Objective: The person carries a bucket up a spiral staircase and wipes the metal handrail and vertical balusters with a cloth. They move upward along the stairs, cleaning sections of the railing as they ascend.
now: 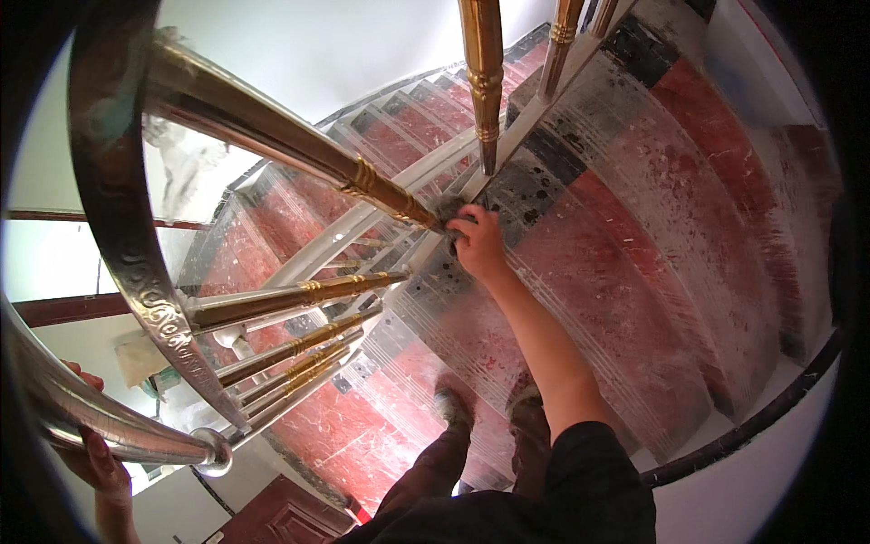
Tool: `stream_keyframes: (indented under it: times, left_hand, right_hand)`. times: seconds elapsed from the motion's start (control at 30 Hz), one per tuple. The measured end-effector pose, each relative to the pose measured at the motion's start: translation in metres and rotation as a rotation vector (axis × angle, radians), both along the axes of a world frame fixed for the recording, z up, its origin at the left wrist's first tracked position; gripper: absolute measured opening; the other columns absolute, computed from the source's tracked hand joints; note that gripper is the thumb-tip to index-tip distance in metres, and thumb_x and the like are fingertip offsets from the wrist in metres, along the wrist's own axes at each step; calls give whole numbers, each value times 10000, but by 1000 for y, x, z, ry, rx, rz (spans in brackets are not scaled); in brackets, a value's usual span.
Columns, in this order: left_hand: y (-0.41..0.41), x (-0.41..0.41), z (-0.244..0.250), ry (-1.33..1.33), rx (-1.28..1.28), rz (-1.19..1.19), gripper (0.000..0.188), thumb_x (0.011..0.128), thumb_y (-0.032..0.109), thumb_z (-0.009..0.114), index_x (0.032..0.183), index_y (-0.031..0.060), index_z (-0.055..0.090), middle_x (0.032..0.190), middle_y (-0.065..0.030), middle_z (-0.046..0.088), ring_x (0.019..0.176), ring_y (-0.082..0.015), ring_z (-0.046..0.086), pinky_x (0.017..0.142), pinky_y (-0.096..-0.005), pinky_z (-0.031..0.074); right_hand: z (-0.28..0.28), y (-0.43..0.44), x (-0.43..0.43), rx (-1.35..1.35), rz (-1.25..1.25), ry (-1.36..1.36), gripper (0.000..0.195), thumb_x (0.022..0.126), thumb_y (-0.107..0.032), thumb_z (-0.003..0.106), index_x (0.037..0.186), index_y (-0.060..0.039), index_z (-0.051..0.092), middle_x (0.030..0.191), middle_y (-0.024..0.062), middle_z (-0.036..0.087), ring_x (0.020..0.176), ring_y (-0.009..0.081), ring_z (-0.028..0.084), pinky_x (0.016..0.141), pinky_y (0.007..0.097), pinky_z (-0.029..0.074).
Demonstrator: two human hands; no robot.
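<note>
My right hand (pixel 480 246) holds a dark, fuzzy wad (pixel 448 206) against the foot of a gold-coloured metal baluster (pixel 272 132). Whether the wad is a rag or steel wool, I cannot tell. At the lower left, my left hand (pixel 109 469) is wrapped around a silver metal handrail (pixel 122 425) near its rounded end. The rail hides part of that hand. A flat metal band (pixel 139 265) with a scroll pattern runs along the tops of the balusters. Their feet meet a pale bottom rail (pixel 421 251) beside the steps.
Red and black stone stairs (pixel 584 272), dusty and stained, curve around me. My shoes (pixel 452 406) stand on a tread. More balusters (pixel 484 81) rise ahead, and others (pixel 306 289) lean at left. Below are a lower flight (pixel 272 224) and a brown door (pixel 285 513).
</note>
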State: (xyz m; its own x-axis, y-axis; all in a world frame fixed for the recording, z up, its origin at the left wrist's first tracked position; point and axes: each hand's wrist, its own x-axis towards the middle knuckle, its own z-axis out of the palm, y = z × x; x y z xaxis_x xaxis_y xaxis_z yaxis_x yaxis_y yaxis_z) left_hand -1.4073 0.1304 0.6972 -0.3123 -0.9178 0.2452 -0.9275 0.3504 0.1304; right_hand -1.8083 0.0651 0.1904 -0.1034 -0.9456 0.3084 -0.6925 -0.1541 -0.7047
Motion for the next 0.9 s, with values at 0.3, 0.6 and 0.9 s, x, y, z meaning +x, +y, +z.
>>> stream_keyframes:
  times: [0.3,0.6,0.9]
  left_hand:
    - [4,-3,0,-11,4,-32,606,876,447,466,1255,-15,365,1157,-192,500,1042,-280,517,881,-393,435]
    - [9,1,-7,26,-79,77,689,850,491,467,1298,-4,295,1169,-179,463,1042,-258,491,894,-394,409]
    - [18,-5,-6,36,-61,183,730,843,529,464,1322,23,249,1229,-185,418,1097,-273,460,948,-420,389]
  right_hand:
    - [52,-45,-21,-1,-509,-1189,629,811,-52,533,1384,-64,274,1314,165,410,1147,248,450,950,360,375]
    - [-24,21,20,385,-329,-1215,633,941,-293,483,1422,-10,183,1387,174,345,1236,268,395,1005,364,333]
    - [93,-96,-99,-283,-396,146,327,872,-145,528,1184,-52,564,1401,155,319,1178,372,348,978,431,323]
